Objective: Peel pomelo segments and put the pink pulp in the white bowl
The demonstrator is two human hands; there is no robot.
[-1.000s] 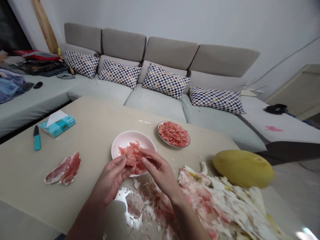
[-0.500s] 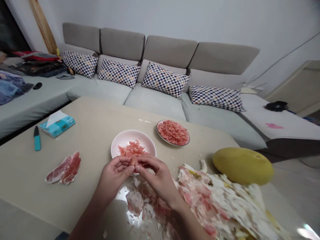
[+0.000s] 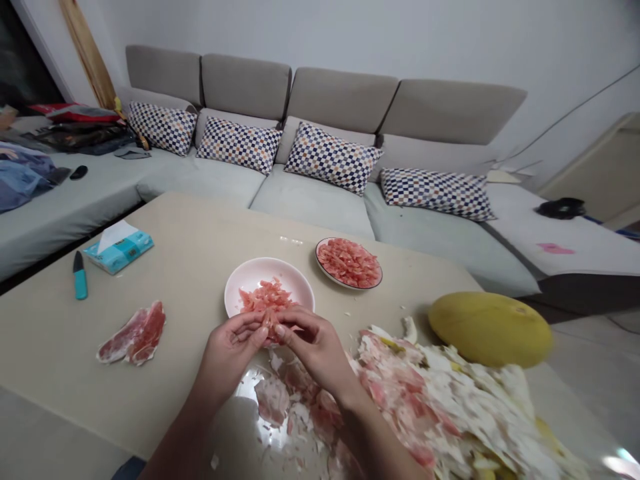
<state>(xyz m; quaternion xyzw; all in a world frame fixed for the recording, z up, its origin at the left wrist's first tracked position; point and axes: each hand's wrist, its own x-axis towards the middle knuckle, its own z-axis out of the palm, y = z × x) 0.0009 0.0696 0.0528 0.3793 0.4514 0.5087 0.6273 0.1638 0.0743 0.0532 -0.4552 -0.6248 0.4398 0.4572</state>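
Note:
My left hand (image 3: pixel 227 357) and my right hand (image 3: pixel 323 350) meet over the near rim of a white bowl (image 3: pixel 236 283). Between thumbs and fingers both pinch one small piece of pink pomelo flesh (image 3: pixel 270 323). Loose pomelo pulp (image 3: pixel 265 295) lies inside the bowl, partly hidden by my fingers. Behind it, to the right, a dark-rimmed plate (image 3: pixel 320 268) carries a heap of pink pulp (image 3: pixel 349 262). Pomelo segments (image 3: pixel 134 335) with pale membrane rest on the table to the left. Beneath my wrists are scattered scraps of membrane (image 3: pixel 273 400).
A large pile of peel and membrane (image 3: pixel 440 407) covers the right front, beside a whole yellow-green pomelo (image 3: pixel 490 329). At the left are a teal-handled knife (image 3: pixel 80 280) and a tissue pack (image 3: pixel 120 248). A grey sofa (image 3: pixel 310 200) with checked cushions (image 3: pixel 333 158) stands behind the table (image 3: pixel 200 220).
The piece between my fingertips looks more spread and broken than before. My hands stay in nearly the same place, while the whole view has shifted slightly.

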